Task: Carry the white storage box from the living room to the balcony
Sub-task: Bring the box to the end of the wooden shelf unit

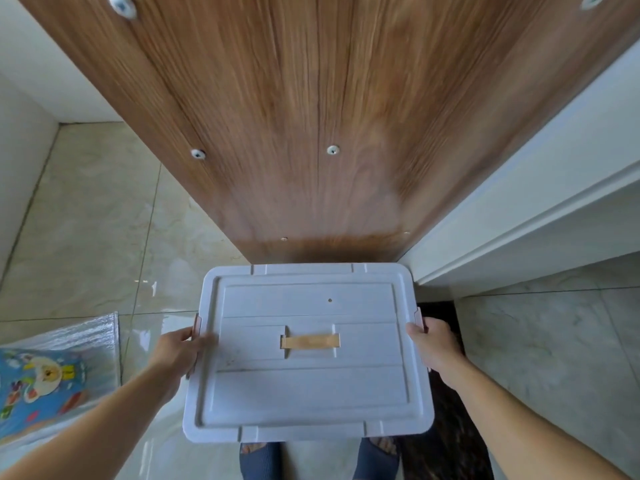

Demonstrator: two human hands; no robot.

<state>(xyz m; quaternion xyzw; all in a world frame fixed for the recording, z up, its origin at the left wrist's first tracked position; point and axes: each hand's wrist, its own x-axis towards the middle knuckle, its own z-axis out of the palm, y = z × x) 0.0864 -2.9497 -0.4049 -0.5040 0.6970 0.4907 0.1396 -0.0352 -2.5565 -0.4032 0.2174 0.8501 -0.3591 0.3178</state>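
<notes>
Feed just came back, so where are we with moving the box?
Done: the box is lifted, lid on, above the feet. In hand: left hand and right hand grip its side latches, facing a wood panel. Left: reaching the balcony, not in view.

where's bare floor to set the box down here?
Left: bare tile between the wood panel and the cartoon mat. Right: tile beyond the white ledge. Crowded straight ahead and below: panel, feet, both hands gripping the storage box.
</notes>
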